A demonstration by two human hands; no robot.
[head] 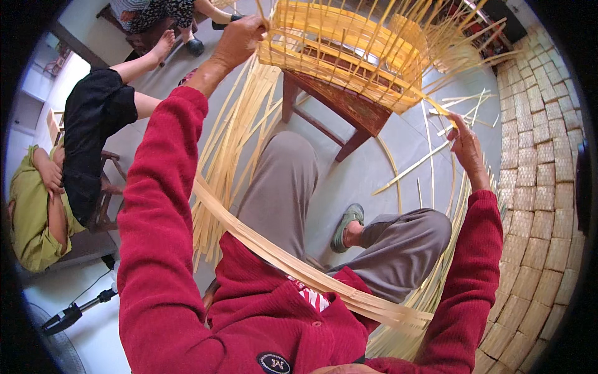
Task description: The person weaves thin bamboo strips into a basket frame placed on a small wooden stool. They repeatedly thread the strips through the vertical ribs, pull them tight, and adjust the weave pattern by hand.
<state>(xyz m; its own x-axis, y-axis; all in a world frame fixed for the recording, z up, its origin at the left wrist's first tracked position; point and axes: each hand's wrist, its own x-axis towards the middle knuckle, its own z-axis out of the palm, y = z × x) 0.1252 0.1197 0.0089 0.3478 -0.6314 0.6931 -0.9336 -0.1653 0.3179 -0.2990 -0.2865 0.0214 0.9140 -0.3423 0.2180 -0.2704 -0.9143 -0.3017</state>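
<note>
A partly woven basket of yellow bamboo strips, with long stakes standing up from its sides, rests on a brown wooden stool. My left hand grips the basket's left corner, its fingertips partly hidden behind the stakes. Out to the right, my right hand pinches a thin bamboo strip between thumb and fingers. That strip runs from the basket's lower right side to my fingers. Across my lap lies a bundle of flat pale bamboo strips.
Long bamboo strips cover the floor on the left, and more strips lie by my right leg. Woven blocks line the right side. A seated person is at the left, another person at the top.
</note>
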